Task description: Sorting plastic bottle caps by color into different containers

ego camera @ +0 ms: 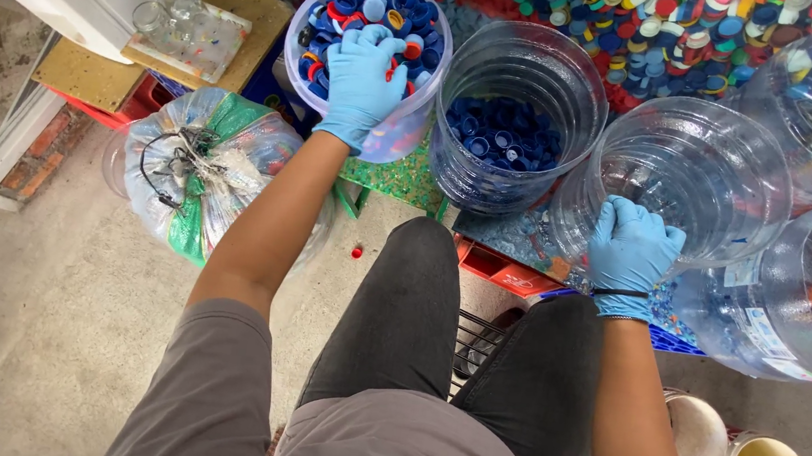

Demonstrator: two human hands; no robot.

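Over a concrete floor (44,321), seated. Left hand (362,78), blue-gloved, plunged palm-down into a clear tub (395,136) of mostly blue bottle caps (349,1); fingers curled among them, any catch hidden. Right hand (631,246) closed over the rim of an empty clear jar (725,161). Between the two, a jar (472,175) with dark blue caps at the bottom.

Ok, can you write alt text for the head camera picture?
A seated person's gloved left hand digs in a tub of bottle caps, mostly blue, while the right hand grips the rim of an empty clear jug.
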